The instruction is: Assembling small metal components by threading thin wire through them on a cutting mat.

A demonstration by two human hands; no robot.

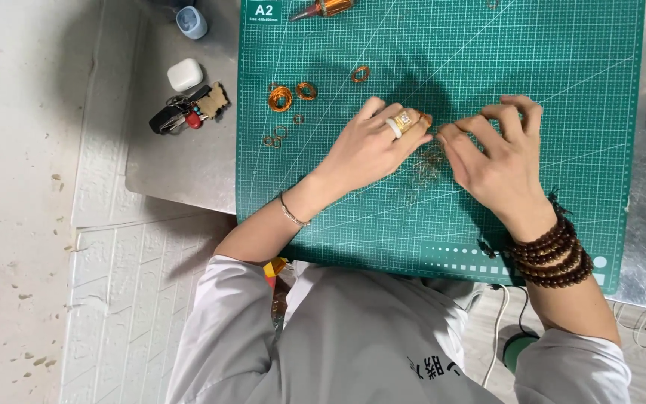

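**Both hands meet over fine wire on the green mat**

Left hand [371, 146] lies knuckles-up on the mat [562, 67], rings on two fingers, fingertips drawn together at the meeting point. Right hand [499, 153] comes in opposite, fingers curled, tips pinched just beside the left's. Between and under them sits a thin tangle of wire [429, 166], dull against the grid; both hands look pinched on it, though the exact hold is hidden. Up-left on the mat, well apart, lie copper coils [281, 97] and a small loop [360, 73]. Off the mat, on the grey table [181, 168]: keys [185, 112] and a white case [185, 74].
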